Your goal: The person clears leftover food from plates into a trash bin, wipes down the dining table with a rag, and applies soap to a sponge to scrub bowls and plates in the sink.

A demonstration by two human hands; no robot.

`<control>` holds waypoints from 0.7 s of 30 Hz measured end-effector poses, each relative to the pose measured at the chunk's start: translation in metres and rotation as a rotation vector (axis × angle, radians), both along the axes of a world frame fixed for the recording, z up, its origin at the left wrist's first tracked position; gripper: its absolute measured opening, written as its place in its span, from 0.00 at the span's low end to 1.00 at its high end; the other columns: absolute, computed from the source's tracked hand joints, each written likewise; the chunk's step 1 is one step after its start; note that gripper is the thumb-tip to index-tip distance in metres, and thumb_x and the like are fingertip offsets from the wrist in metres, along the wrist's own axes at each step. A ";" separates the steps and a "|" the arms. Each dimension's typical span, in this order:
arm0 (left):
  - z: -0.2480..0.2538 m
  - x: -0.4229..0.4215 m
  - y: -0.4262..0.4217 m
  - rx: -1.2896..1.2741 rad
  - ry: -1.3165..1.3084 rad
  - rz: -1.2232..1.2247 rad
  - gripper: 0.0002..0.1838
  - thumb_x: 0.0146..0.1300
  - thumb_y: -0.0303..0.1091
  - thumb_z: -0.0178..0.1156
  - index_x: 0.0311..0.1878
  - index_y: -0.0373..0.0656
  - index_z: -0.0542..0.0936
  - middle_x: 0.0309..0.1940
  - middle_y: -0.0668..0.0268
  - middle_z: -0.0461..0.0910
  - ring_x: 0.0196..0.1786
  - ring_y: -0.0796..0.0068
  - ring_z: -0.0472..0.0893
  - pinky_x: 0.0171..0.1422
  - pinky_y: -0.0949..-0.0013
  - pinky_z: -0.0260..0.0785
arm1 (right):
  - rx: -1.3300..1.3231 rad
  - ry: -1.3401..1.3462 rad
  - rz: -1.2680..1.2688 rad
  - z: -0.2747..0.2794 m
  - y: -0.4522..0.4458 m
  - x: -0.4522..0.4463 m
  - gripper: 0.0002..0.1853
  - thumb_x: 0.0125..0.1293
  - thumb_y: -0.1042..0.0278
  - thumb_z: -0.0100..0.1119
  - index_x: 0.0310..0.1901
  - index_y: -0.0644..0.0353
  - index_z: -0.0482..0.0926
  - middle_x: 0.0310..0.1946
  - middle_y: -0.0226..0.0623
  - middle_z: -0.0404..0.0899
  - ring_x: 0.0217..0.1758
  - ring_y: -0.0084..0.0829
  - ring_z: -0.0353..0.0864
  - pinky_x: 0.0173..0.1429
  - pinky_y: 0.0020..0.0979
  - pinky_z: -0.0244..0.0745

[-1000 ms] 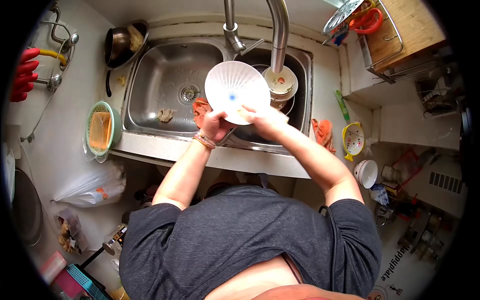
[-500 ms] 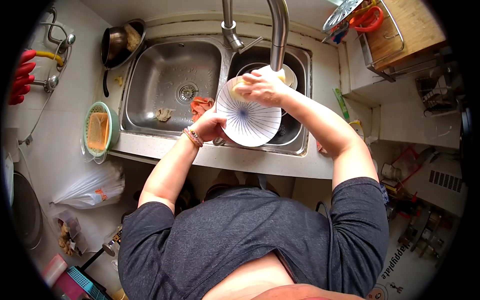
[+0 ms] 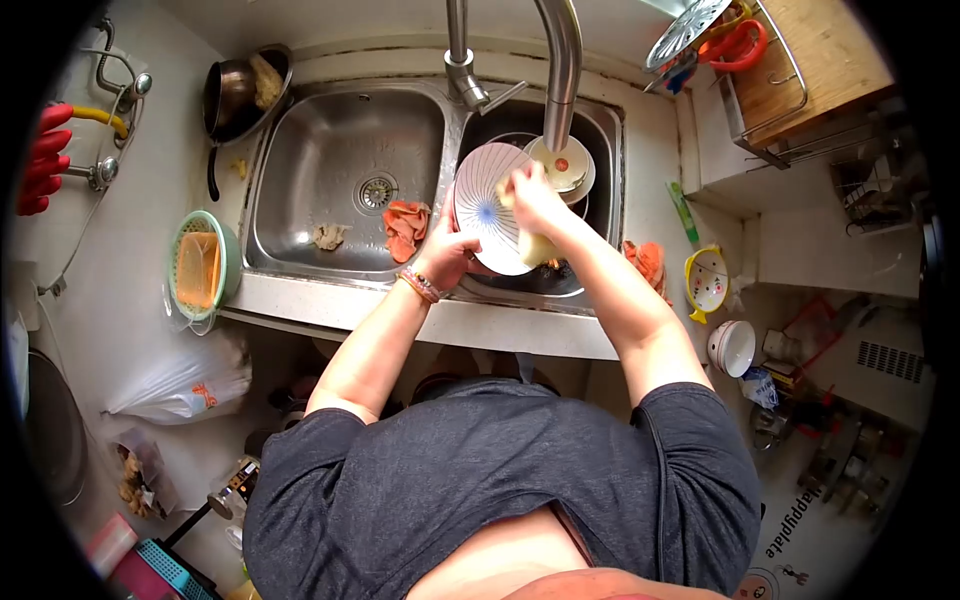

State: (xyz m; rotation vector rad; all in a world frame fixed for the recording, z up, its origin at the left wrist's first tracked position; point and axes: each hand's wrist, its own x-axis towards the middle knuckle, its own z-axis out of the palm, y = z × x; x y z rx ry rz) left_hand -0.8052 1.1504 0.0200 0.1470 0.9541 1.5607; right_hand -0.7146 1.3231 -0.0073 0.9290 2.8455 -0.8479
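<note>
A: In the head view, where's the plate?
B: The striped plate is tilted over the right basin, with stacked bowls beyond it to the right.
A: And the left hand?
B: Clamped on the plate's near left edge, thumb over the upper face.
A: The right hand?
B: Fingers closed on a pale yellow wiper at the plate's right side. Cloth or sponge, I can't tell.
A: What's around them?
B: The faucet's spout hangs at the far side. An orange cloth lies in the left basin, near its right corner.
</note>
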 end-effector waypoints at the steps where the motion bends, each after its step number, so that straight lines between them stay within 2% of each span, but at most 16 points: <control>1: 0.009 0.000 0.001 -0.013 -0.075 -0.024 0.50 0.45 0.13 0.48 0.72 0.64 0.47 0.60 0.59 0.65 0.54 0.57 0.76 0.43 0.40 0.79 | 0.005 0.109 -0.016 0.006 0.004 -0.012 0.16 0.55 0.78 0.54 0.47 0.57 0.72 0.52 0.51 0.64 0.53 0.52 0.74 0.59 0.43 0.70; 2: 0.014 0.000 0.001 -0.028 -0.150 -0.048 0.49 0.46 0.14 0.48 0.72 0.63 0.49 0.60 0.58 0.64 0.55 0.56 0.76 0.43 0.39 0.79 | 0.009 0.218 -0.033 0.013 0.002 -0.023 0.17 0.55 0.78 0.55 0.48 0.56 0.71 0.52 0.50 0.63 0.54 0.52 0.73 0.60 0.44 0.69; 3: 0.007 -0.001 0.000 -0.024 -0.156 -0.100 0.35 0.51 0.19 0.48 0.67 0.43 0.60 0.59 0.51 0.68 0.56 0.51 0.76 0.52 0.39 0.75 | -0.057 0.330 -0.033 0.012 -0.006 -0.034 0.18 0.54 0.79 0.55 0.47 0.56 0.71 0.51 0.49 0.63 0.55 0.52 0.73 0.60 0.44 0.70; 4: 0.001 -0.005 0.001 0.003 -0.241 -0.134 0.34 0.51 0.20 0.48 0.66 0.42 0.60 0.59 0.51 0.68 0.57 0.50 0.75 0.54 0.38 0.73 | -0.123 0.445 -0.031 0.012 -0.014 -0.046 0.18 0.53 0.79 0.55 0.47 0.56 0.71 0.51 0.48 0.63 0.55 0.52 0.72 0.59 0.44 0.70; 6: -0.004 -0.010 0.001 0.046 -0.424 -0.207 0.33 0.51 0.21 0.50 0.65 0.38 0.62 0.59 0.52 0.69 0.60 0.49 0.72 0.59 0.36 0.69 | -0.235 0.360 0.226 0.045 -0.031 -0.049 0.21 0.47 0.79 0.58 0.46 0.54 0.71 0.53 0.45 0.63 0.57 0.52 0.69 0.61 0.41 0.67; 7: -0.009 -0.014 -0.001 0.044 -0.434 -0.221 0.32 0.51 0.23 0.51 0.65 0.39 0.63 0.60 0.52 0.68 0.63 0.48 0.69 0.62 0.33 0.64 | -0.326 0.323 0.276 0.051 -0.034 -0.045 0.23 0.45 0.78 0.59 0.47 0.53 0.71 0.53 0.45 0.63 0.58 0.51 0.68 0.62 0.41 0.66; 9: -0.011 -0.016 -0.006 0.097 -0.359 -0.190 0.33 0.51 0.22 0.51 0.66 0.41 0.62 0.60 0.52 0.68 0.63 0.49 0.70 0.62 0.34 0.65 | -0.449 0.250 0.365 0.056 -0.034 -0.031 0.26 0.42 0.76 0.61 0.48 0.52 0.71 0.54 0.42 0.62 0.59 0.48 0.67 0.64 0.42 0.63; 10: -0.011 -0.017 -0.007 0.126 -0.321 -0.171 0.34 0.52 0.22 0.51 0.66 0.42 0.62 0.60 0.52 0.68 0.63 0.49 0.70 0.61 0.34 0.66 | -0.552 0.184 0.432 0.041 -0.025 -0.025 0.27 0.42 0.74 0.62 0.49 0.50 0.71 0.54 0.42 0.64 0.59 0.47 0.66 0.63 0.42 0.63; 12: -0.015 -0.020 -0.007 0.156 -0.204 -0.105 0.37 0.51 0.18 0.50 0.68 0.47 0.58 0.60 0.53 0.68 0.60 0.50 0.73 0.54 0.35 0.72 | -0.400 -0.052 0.597 0.048 -0.012 -0.003 0.25 0.44 0.73 0.60 0.49 0.48 0.74 0.53 0.40 0.67 0.59 0.47 0.67 0.63 0.41 0.64; 14: -0.013 -0.022 -0.007 0.124 -0.087 -0.080 0.40 0.51 0.16 0.49 0.69 0.50 0.56 0.61 0.53 0.67 0.59 0.50 0.74 0.50 0.36 0.75 | -0.205 -0.322 0.627 0.059 -0.002 0.012 0.22 0.48 0.71 0.61 0.48 0.46 0.78 0.53 0.38 0.69 0.60 0.45 0.67 0.62 0.41 0.66; 15: -0.008 -0.021 -0.009 0.091 -0.094 -0.067 0.40 0.52 0.15 0.49 0.69 0.50 0.54 0.61 0.54 0.67 0.57 0.49 0.76 0.46 0.37 0.77 | 0.021 -0.392 0.562 0.086 -0.006 0.016 0.17 0.53 0.71 0.59 0.46 0.45 0.80 0.55 0.34 0.69 0.59 0.43 0.69 0.63 0.40 0.68; 16: -0.002 -0.019 -0.008 0.081 -0.106 -0.074 0.39 0.52 0.16 0.50 0.69 0.50 0.54 0.61 0.54 0.67 0.57 0.49 0.76 0.46 0.36 0.77 | 0.135 -0.278 0.425 0.061 0.002 0.017 0.15 0.55 0.72 0.57 0.46 0.46 0.79 0.54 0.36 0.68 0.57 0.42 0.70 0.62 0.38 0.69; 18: 0.004 -0.015 -0.004 0.065 -0.126 -0.092 0.39 0.54 0.16 0.51 0.70 0.51 0.53 0.61 0.55 0.67 0.57 0.49 0.75 0.46 0.36 0.76 | 0.243 -0.168 0.378 0.048 0.009 -0.001 0.14 0.57 0.74 0.54 0.45 0.51 0.78 0.52 0.40 0.68 0.56 0.43 0.71 0.62 0.38 0.69; 19: 0.006 -0.014 -0.003 0.048 -0.082 -0.107 0.34 0.62 0.25 0.53 0.70 0.49 0.54 0.62 0.55 0.67 0.58 0.51 0.75 0.51 0.36 0.74 | 0.216 -0.059 0.338 0.045 0.002 -0.009 0.14 0.56 0.75 0.54 0.45 0.54 0.77 0.51 0.42 0.68 0.55 0.44 0.72 0.61 0.39 0.69; 20: 0.004 -0.016 -0.002 0.054 -0.152 -0.133 0.32 0.64 0.29 0.53 0.70 0.49 0.55 0.62 0.55 0.67 0.59 0.51 0.74 0.53 0.36 0.73 | 0.190 0.048 0.299 0.045 -0.008 -0.018 0.13 0.56 0.76 0.54 0.45 0.56 0.76 0.50 0.45 0.67 0.54 0.44 0.72 0.60 0.39 0.69; 21: -0.003 -0.020 -0.002 0.062 -0.223 -0.157 0.30 0.66 0.33 0.53 0.70 0.48 0.55 0.62 0.55 0.68 0.60 0.52 0.74 0.55 0.37 0.72 | 0.036 0.159 0.331 0.039 -0.014 -0.025 0.13 0.55 0.77 0.53 0.44 0.58 0.74 0.50 0.46 0.67 0.53 0.47 0.72 0.59 0.40 0.69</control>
